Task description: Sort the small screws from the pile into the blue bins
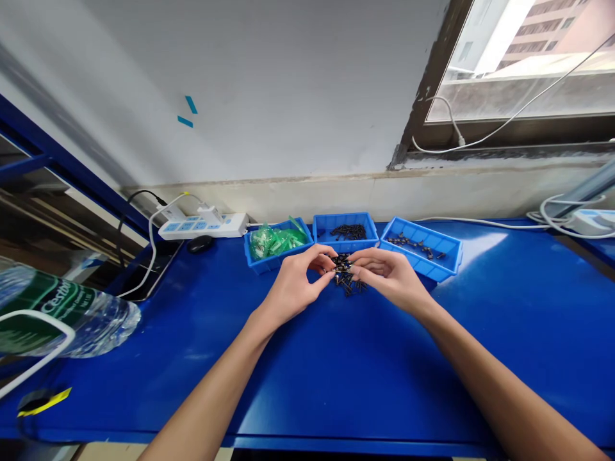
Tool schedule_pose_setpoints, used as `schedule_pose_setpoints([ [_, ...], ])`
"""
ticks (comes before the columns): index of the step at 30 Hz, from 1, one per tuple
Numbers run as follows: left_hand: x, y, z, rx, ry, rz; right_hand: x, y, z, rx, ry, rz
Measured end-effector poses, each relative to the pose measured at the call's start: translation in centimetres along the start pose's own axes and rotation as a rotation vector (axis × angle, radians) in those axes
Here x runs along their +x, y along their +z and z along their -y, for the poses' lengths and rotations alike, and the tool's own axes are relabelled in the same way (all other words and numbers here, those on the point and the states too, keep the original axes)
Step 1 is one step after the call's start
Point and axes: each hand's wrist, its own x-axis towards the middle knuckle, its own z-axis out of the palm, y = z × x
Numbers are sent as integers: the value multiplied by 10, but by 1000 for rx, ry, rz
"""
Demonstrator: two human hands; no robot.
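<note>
My left hand (300, 282) and my right hand (389, 275) face each other over a loose pile of dark screws (350, 286) on the blue table. Thumb and fingers are pinched together on both hands. A small, partly shiny piece shows at the fingertips, but what each hand holds is too small to make out. Behind them stand three blue bins. The middle bin (318, 229) contains dark screws (350, 232). In the right bin (451, 246) lie several dark screws with brassy parts (416, 244). Green and clear plastic pieces (278, 240) fill the left bin (257, 261).
A white power strip (235, 224) with plugs and cables lies by the wall, near a black mouse-like object (200, 244). At the left, a large water bottle (106, 320) rests on its side. White cables (480, 222) run along the back right.
</note>
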Motion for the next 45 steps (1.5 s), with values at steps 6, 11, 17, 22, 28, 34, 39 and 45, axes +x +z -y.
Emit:
schedule_pose_setpoints([
  [6,-1,4,-6,-217,-134,7,-4,1,0,73,32,175],
  [11,-1,6,-7,-258,-168,-10,-2,0,2,134,104,161],
  [17,-2,3,3,262,30,147,4,-7,2,167,45,-179],
  [22,-6,6,11,458,82,285,7,-13,3,206,24,-639],
  [28,-7,7,8,517,70,296,6,-14,0,63,-34,-607],
  [34,-6,12,2,553,23,249,4,-7,0,73,-39,-514],
  [39,-6,15,4,534,-55,217,2,-3,-1,60,-37,-442],
  [45,-5,10,6,463,1,159,1,-1,-4,-6,-42,-294],
])
